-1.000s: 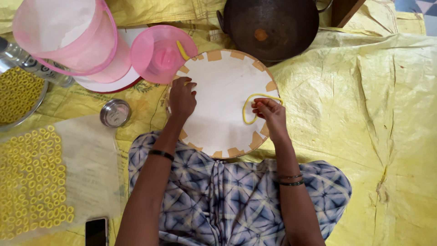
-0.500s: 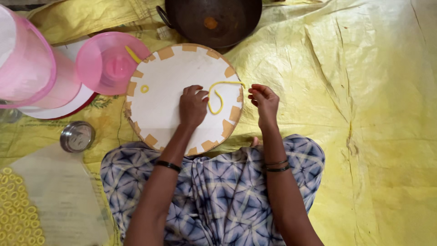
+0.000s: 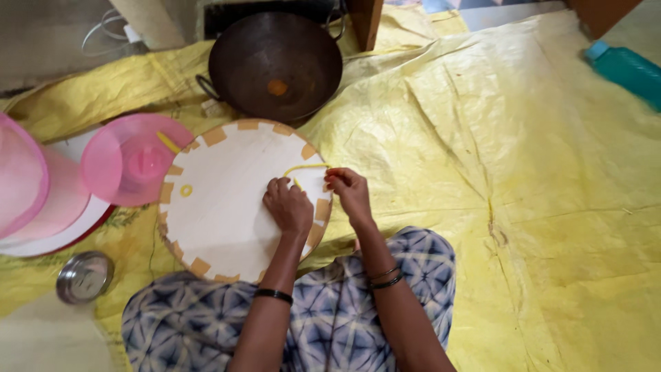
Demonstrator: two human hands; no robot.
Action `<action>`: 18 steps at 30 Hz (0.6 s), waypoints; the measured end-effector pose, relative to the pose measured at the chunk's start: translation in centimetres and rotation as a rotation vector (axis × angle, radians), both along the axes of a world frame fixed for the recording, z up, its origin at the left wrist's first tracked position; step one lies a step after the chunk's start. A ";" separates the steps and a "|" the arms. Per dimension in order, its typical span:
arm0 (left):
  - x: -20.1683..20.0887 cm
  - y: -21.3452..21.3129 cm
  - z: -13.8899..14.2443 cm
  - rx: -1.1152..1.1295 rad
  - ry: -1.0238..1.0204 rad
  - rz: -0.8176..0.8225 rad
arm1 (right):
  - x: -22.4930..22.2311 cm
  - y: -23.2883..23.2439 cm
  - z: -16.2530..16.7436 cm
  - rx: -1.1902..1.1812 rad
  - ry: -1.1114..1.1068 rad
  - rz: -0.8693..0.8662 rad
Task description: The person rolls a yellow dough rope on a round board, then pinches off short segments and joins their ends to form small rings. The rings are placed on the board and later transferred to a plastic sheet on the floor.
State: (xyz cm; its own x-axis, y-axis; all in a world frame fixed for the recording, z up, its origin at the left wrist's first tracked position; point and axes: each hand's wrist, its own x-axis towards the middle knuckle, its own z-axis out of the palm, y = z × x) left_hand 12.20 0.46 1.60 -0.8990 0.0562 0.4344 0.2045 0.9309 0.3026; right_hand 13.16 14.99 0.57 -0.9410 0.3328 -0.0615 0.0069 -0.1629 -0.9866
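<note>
- Since 0.5 s ago: dough strip [image 3: 305,167] has gone from a loop to a near-straight line; both hands now close together at the board's right edge. View has shifted too, so the wok shows whole.
- L hand [image 3: 289,205]: palm down on board [image 3: 227,207], fingers curled, fingertips pressing strip's left end, not clenched round it.
- R hand [image 3: 350,191]: at board's right rim, thumb + fingers pinching strip's right end.
- Strip: thin, yellow, lies on board near its upper right edge, between the two hands.
- Small yellow ring [image 3: 186,190] on board near left rim, well apart from hands.
- Pink lid [image 3: 134,160] overlaps board's upper left rim; a yellow bit lies on it.
- Dark wok [image 3: 275,65] just beyond board's top edge.
- Steel tin [image 3: 84,277] off board's lower left, on yellow sheet [image 3: 523,172].
- Teal bottle [image 3: 626,69] at sheet's far right corner.
</note>
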 end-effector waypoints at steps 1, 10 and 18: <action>-0.1 0.1 0.0 0.011 -0.020 0.004 | -0.1 -0.1 0.0 0.017 0.008 0.006; -1.2 -0.8 3.0 0.876 -0.443 0.082 | 0.4 -1.4 1.1 0.156 0.049 0.170; -1.7 -0.7 3.4 1.389 -0.521 -0.017 | -0.4 -2.9 1.5 0.047 0.208 0.306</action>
